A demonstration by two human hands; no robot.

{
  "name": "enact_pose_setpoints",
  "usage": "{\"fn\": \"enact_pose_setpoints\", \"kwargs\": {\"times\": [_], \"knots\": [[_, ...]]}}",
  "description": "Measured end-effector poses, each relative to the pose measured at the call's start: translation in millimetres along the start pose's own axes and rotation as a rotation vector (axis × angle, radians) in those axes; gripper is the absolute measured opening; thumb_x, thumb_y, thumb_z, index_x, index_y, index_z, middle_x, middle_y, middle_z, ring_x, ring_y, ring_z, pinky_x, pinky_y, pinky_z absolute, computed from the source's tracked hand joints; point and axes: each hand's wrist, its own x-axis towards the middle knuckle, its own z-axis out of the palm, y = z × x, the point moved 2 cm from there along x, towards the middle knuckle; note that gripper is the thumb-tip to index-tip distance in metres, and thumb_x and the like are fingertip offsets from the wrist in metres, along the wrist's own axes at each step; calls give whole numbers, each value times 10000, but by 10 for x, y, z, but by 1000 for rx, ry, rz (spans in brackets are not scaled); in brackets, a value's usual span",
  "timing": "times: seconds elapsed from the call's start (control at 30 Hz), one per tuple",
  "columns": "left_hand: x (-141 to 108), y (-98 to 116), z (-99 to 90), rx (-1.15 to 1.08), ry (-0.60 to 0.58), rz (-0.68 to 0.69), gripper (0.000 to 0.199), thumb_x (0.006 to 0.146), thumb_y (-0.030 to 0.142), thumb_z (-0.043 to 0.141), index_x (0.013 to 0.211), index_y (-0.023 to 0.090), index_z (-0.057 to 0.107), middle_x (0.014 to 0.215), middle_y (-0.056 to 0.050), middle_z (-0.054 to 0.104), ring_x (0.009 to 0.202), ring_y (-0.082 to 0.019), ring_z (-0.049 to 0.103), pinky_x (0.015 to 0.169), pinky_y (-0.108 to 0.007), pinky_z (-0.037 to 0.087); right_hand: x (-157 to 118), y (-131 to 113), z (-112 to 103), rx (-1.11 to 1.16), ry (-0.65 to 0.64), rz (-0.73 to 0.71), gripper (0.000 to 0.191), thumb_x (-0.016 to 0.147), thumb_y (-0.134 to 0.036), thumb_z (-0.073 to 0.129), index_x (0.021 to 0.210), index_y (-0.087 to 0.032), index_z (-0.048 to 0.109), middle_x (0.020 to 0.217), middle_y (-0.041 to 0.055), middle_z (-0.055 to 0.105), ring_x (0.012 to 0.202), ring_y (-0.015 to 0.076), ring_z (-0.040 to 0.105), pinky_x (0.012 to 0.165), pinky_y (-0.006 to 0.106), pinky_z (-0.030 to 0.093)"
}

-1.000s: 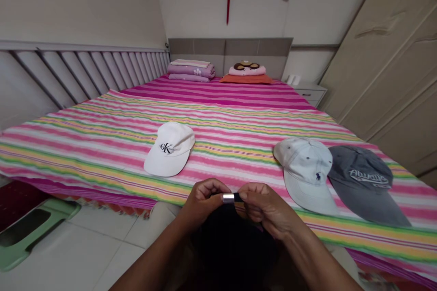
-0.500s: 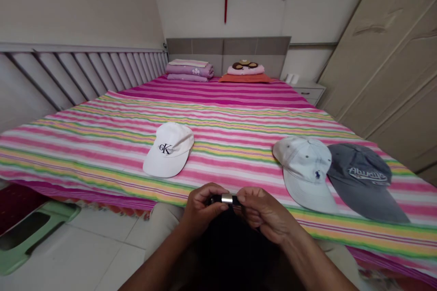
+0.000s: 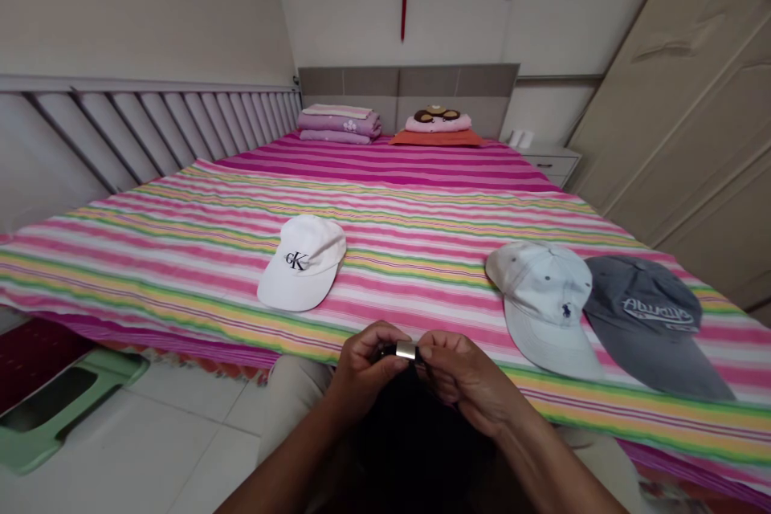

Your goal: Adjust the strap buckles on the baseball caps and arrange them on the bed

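Between my two hands is a black strap with a silver metal buckle (image 3: 405,350). My left hand (image 3: 369,368) is closed and pinches the strap at the buckle's left end. On the other side, my right hand (image 3: 461,376) grips the strap's right end between thumb and fingers. Below them a black cloth item (image 3: 422,434) lies over my lap, too dark to make out its shape; the strap seems joined to it. A white cap (image 3: 306,263) with "CK" lettering rests on the bed ahead to the left. To the right lie a pale cap (image 3: 547,301) and a dark grey cap (image 3: 647,313), touching.
The bed (image 3: 415,245) has a striped cover. Folded purple bedding (image 3: 340,127) and a pink pile (image 3: 438,124) stand by the headboard (image 3: 343,82). A green stool (image 3: 90,393) is on the floor at left; a nightstand (image 3: 551,165) stands at back right.
The whole view has shifted slightly, so things appear a little further right. Both hands keep their hold on the strap, with hardly any finger movement.
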Motion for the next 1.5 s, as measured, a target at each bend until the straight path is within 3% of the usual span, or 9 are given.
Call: {"fn": "enact_pose_setpoints", "kwargs": {"times": [0.57,0.73,0.93,1.23,1.4,1.5], "knots": [[-25,-70,26,-69,51,73,139,668,227,640,795,170,632,731,2,529,667,-103,489,618,-209,387,-2,80,46,63,26,-13,307,645,-370,684,607,-152,470,410,-108,287,353,14,160,374,196,73],[-19,-118,44,-164,70,38,153,659,240,648,803,188,649,753,4,532,667,-96,497,608,-203,390,7,88,57,53,27,-31,316,652,-381,671,586,-157,458,409,-104,287,351,16,158,374,202,74],[-18,-127,48,-166,106,24,141,657,238,651,792,197,649,748,13,525,671,-89,494,613,-191,389,1,82,78,-69,141,-93,288,681,-387,635,626,-158,469,428,-96,315,369,27,187,372,201,91],[-34,-203,54,-220,109,-28,144,665,243,652,795,185,633,719,14,542,637,-84,490,597,-193,387,40,126,94,11,110,-71,236,690,-336,622,649,-169,460,428,-100,316,358,27,178,367,192,90],[-64,-226,51,-286,112,-88,162,672,259,647,822,208,613,678,35,525,568,-69,480,541,-187,379,41,91,64,-9,77,-85,196,720,-319,570,649,-156,487,524,-51,439,402,40,307,406,195,194],[-60,-226,61,-277,115,-78,163,665,260,653,810,195,614,674,33,528,562,-63,470,533,-177,375,55,91,49,-43,71,-83,183,697,-292,593,631,-148,502,501,-57,429,403,40,305,414,197,190]]}}
